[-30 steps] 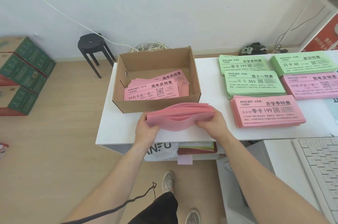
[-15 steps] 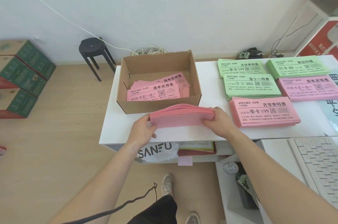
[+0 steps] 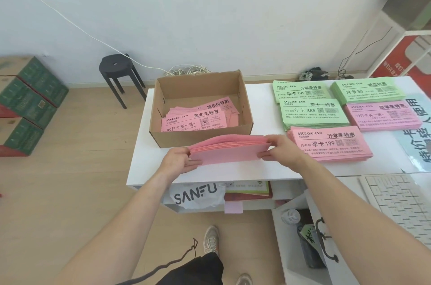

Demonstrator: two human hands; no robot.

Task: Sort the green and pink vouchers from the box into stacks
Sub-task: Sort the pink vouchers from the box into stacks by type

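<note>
A person stands at a white table [image 3: 151,168] and holds a thick bundle of pink vouchers [image 3: 229,150] by its two short ends, blank side up, just above the table's near part. The left hand [image 3: 179,161] grips the bundle's left end with its fingers curled beneath it, and the right hand [image 3: 279,149] pinches the right end between thumb and fingers. Just beyond the bundle sits an open cardboard box [image 3: 186,136] on the table, with more loose pink vouchers [image 3: 193,121] lying printed side up on its floor. To the right of the box, five sorted stacks lie on the table. A near pink stack [image 3: 331,142] sits just beside the right hand, and a green stack [image 3: 312,112] lies behind it. Another green stack [image 3: 300,91] is farther back, with a third green stack [image 3: 368,91] at the far right and a second pink stack [image 3: 382,114] in front of it. A white keyboard [image 3: 396,198] lies at the near right. On the floor to the left stand a black stool [image 3: 119,70] and stacked green cartons [image 3: 28,103].
</note>
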